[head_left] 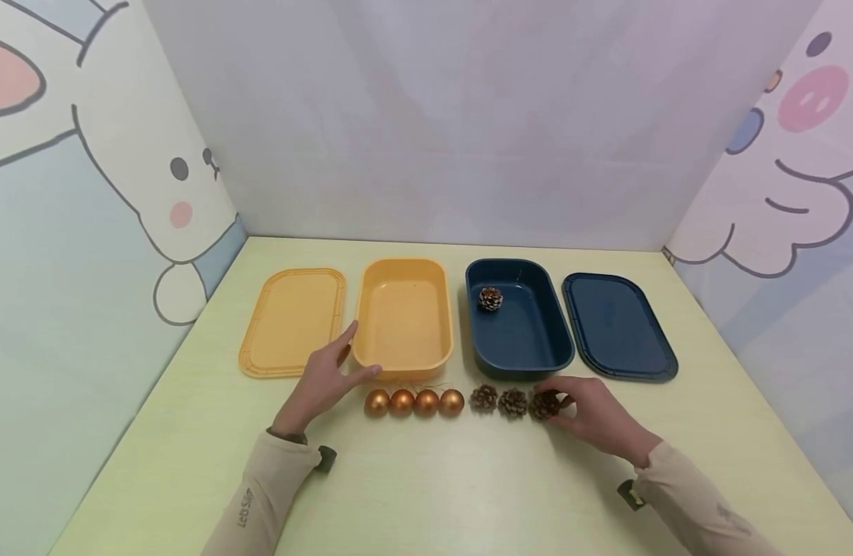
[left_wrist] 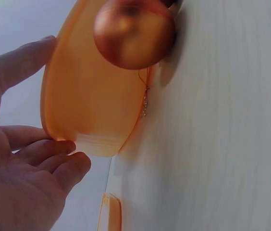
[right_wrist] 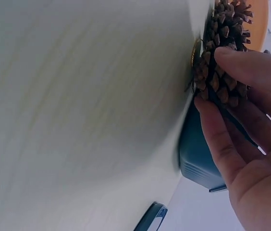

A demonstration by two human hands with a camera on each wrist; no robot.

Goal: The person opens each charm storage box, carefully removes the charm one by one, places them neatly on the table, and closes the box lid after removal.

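Observation:
My right hand [head_left: 593,413] pinches the rightmost pine cone [head_left: 544,405] of a short row, in front of the navy container [head_left: 524,371]. In the right wrist view, thumb and fingertips lie on either side of that pine cone [right_wrist: 217,79]. Beside it on the table are two more pine cones, a middle one [head_left: 513,403] and a left one [head_left: 484,398]. Another pine cone [head_left: 491,299] lies inside the navy container. My left hand [head_left: 322,386] spreads around the near left corner of the yellow container [head_left: 406,371], thumb and fingertips right at its rim.
Several copper-coloured balls [head_left: 402,402] stand in a row before the yellow container, left of the pine cones. A yellow lid [head_left: 294,320] lies at the left and a navy lid [head_left: 617,324] at the right. Fabric walls [head_left: 454,154] border the table.

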